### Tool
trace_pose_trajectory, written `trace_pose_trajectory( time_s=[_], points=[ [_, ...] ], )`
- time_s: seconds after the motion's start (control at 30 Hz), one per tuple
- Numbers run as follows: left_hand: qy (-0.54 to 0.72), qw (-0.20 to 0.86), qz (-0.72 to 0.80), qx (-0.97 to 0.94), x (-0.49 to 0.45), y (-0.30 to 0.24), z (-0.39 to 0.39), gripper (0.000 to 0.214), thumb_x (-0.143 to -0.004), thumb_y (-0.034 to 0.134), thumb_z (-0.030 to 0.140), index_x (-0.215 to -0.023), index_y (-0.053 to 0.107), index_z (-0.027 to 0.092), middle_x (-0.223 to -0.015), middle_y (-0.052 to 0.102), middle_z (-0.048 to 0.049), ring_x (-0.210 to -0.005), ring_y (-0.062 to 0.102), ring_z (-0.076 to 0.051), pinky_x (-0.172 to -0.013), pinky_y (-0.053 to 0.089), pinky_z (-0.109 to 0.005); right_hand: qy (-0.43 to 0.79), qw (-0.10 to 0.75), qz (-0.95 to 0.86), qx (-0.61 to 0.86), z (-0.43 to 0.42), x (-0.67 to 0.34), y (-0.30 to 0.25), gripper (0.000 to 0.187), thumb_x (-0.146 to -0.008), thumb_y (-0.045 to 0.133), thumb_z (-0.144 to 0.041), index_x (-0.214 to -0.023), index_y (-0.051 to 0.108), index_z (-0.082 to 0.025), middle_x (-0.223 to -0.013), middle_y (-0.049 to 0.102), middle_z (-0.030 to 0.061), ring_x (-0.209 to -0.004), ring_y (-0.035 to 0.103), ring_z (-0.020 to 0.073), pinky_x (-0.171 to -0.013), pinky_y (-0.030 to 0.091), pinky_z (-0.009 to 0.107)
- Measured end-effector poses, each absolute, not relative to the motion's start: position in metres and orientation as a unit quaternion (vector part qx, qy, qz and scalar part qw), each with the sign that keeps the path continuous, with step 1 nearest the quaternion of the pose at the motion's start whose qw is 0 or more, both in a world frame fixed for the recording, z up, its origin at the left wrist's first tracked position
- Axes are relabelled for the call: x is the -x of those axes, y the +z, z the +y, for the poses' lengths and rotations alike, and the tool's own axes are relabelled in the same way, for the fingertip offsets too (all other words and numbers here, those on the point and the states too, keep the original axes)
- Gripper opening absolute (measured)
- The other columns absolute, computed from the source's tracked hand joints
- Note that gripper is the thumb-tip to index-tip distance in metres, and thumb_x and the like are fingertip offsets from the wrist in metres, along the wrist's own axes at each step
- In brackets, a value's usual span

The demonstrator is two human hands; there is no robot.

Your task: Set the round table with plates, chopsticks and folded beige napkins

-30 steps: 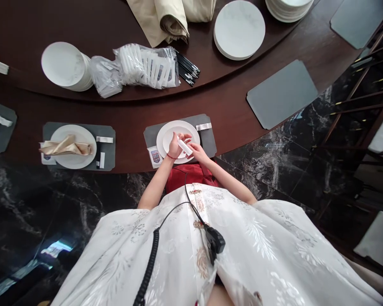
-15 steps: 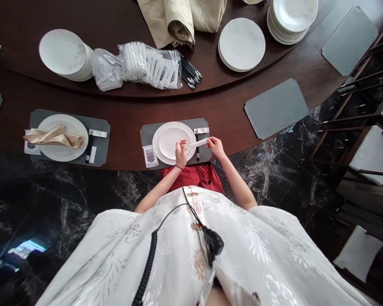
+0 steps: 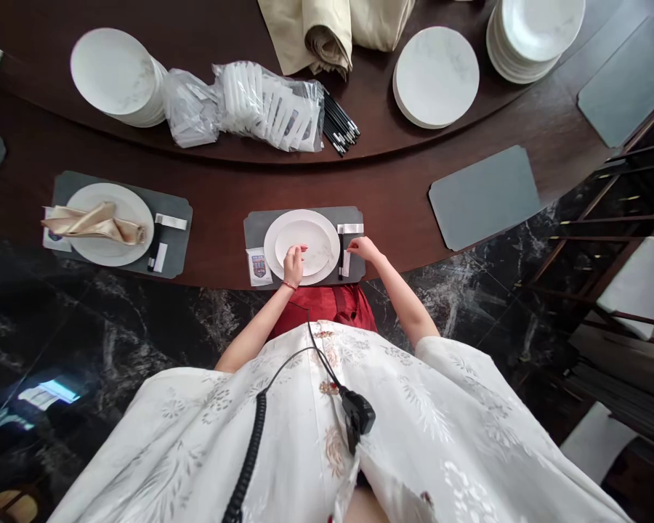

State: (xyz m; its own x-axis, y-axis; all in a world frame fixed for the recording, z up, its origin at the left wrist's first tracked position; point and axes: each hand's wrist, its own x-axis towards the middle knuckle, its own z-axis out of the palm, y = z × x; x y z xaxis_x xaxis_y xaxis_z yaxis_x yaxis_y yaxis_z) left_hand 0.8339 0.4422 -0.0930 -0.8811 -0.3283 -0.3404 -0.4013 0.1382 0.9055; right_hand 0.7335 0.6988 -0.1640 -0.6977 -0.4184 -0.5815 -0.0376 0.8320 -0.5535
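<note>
My left hand [image 3: 293,266] hovers over the near left part of a small white plate [image 3: 316,245], its fingers loosely bent with nothing visible in them. That plate rests on a larger white plate [image 3: 269,243], which lies on a grey placemat [image 3: 257,224]. At the mat's right side my right hand [image 3: 364,249] pinches the upper end of a narrow white packet [image 3: 346,264]. The packet lies lengthwise beside black chopsticks [image 3: 341,254]; a white chopstick rest [image 3: 351,228] is just beyond. A white sachet with a printed crest [image 3: 259,267] lies at the mat's left.
To the left is another setting with a folded beige napkin [image 3: 98,222]. A bare grey placemat [image 3: 485,196] lies to the right. On the raised inner tabletop are plate stacks [image 3: 436,76], a plastic bag of white packets [image 3: 267,105], loose chopsticks [image 3: 341,120] and rolled beige cloth [image 3: 327,36].
The white packet went from being held slanted between both hands to lying beside the chopsticks under my right hand. My left hand drew away to the left. The view shifted slightly.
</note>
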Motion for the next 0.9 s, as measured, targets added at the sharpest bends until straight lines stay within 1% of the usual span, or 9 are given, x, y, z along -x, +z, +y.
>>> trace_pose_trajectory(
  time_s=[0.07, 0.17, 0.37, 0.43, 0.57, 0.63, 0.73, 0.83, 0.9],
  points=[
    [0.616, 0.041, 0.746, 0.249, -0.828, -0.094, 0.446, 0.052, -0.096, 0.042, 0.061, -0.096, 0.066, 0.015, -0.106, 0.069, -0.0147, -0.101, 0.066, -0.021, -0.073, 0.051, -0.027, -0.255, 0.347, 0.895, 0.116, 0.701, -0.724, -0.155, 0.021, -0.089, 0.063, -0.029, -0.096, 0.075, -0.014, -0.096, 0.074, 0.0075, -0.083, 0.061, 0.0146, -0.072, 0.039, 0.021],
    [0.626, 0.067, 0.736, 0.248, -0.818, -0.096, 0.451, 0.049, -0.094, 0.046, 0.060, -0.093, 0.067, 0.015, -0.100, 0.070, -0.0136, -0.093, 0.067, -0.020, -0.074, 0.051, -0.028, -0.272, 0.308, 0.907, 0.090, 0.701, -0.688, -0.138, 0.023, -0.092, 0.056, -0.028, -0.100, 0.074, -0.015, -0.097, 0.074, 0.0071, -0.082, 0.061, 0.0141, -0.072, 0.039, 0.020],
    [0.654, 0.095, 0.712, 0.237, -0.796, -0.099, 0.443, 0.054, -0.091, 0.045, 0.065, -0.090, 0.065, 0.014, -0.093, 0.071, -0.0124, -0.081, 0.068, -0.019, -0.072, 0.051, -0.029, -0.344, 0.193, 0.917, 0.056, 0.673, -0.526, -0.094, 0.028, -0.095, 0.048, -0.027, -0.105, 0.070, -0.013, -0.091, 0.074, 0.0061, -0.075, 0.062, 0.0120, -0.073, 0.042, 0.020],
    [0.662, 0.091, 0.701, 0.249, -0.787, -0.097, 0.433, 0.056, -0.090, 0.046, 0.066, -0.090, 0.064, 0.014, -0.092, 0.071, -0.0124, -0.079, 0.068, -0.019, -0.072, 0.051, -0.029, -0.321, 0.150, 0.934, 0.048, 0.658, -0.461, -0.075, 0.030, -0.096, 0.047, -0.027, -0.107, 0.070, -0.013, -0.095, 0.074, 0.0071, -0.079, 0.062, 0.0128, -0.075, 0.042, 0.021],
    [0.664, 0.065, 0.690, 0.279, -0.772, -0.095, 0.402, 0.057, -0.088, 0.050, 0.068, -0.090, 0.065, 0.013, -0.087, 0.071, -0.0119, -0.078, 0.068, -0.020, -0.073, 0.053, -0.031, -0.228, 0.079, 0.970, 0.030, 0.630, -0.346, -0.039, 0.030, -0.096, 0.048, -0.027, -0.112, 0.070, -0.015, -0.110, 0.072, 0.0100, -0.092, 0.061, 0.0174, -0.079, 0.042, 0.024],
    [0.660, 0.057, 0.688, 0.298, -0.766, -0.096, 0.383, 0.057, -0.086, 0.052, 0.068, -0.090, 0.066, 0.012, -0.086, 0.071, -0.0117, -0.078, 0.068, -0.020, -0.074, 0.054, -0.032, -0.185, 0.069, 0.980, 0.021, 0.622, -0.304, -0.027, 0.031, -0.095, 0.049, -0.026, -0.116, 0.070, -0.015, -0.114, 0.070, 0.0118, -0.096, 0.060, 0.0193, -0.081, 0.042, 0.025],
    [0.652, 0.055, 0.684, 0.321, -0.757, -0.102, 0.359, 0.058, -0.085, 0.054, 0.069, -0.091, 0.066, 0.013, -0.087, 0.071, -0.0115, -0.078, 0.068, -0.020, -0.074, 0.055, -0.033, -0.116, 0.089, 0.989, 0.021, 0.623, -0.264, -0.022, 0.033, -0.093, 0.055, -0.026, -0.118, 0.072, -0.013, -0.115, 0.069, 0.0154, -0.098, 0.060, 0.0223, -0.083, 0.042, 0.028],
    [0.650, 0.078, 0.683, 0.323, -0.745, -0.108, 0.344, 0.059, -0.085, 0.052, 0.071, -0.092, 0.065, 0.014, -0.088, 0.071, -0.0117, -0.079, 0.068, -0.021, -0.074, 0.055, -0.033, -0.051, 0.120, 0.991, 0.037, 0.637, -0.251, -0.028, 0.034, -0.093, 0.056, -0.032, -0.115, 0.074, -0.012, -0.113, 0.070, 0.0175, -0.099, 0.061, 0.0251, -0.084, 0.042, 0.031],
    [0.650, 0.099, 0.684, 0.315, -0.735, -0.112, 0.340, 0.058, -0.086, 0.052, 0.071, -0.092, 0.065, 0.015, -0.088, 0.071, -0.0119, -0.080, 0.068, -0.021, -0.075, 0.055, -0.034, -0.023, 0.131, 0.989, 0.057, 0.648, -0.253, -0.033, 0.037, -0.094, 0.054, -0.036, -0.114, 0.074, -0.013, -0.113, 0.070, 0.0169, -0.100, 0.062, 0.0263, -0.086, 0.042, 0.033]
  ],
)
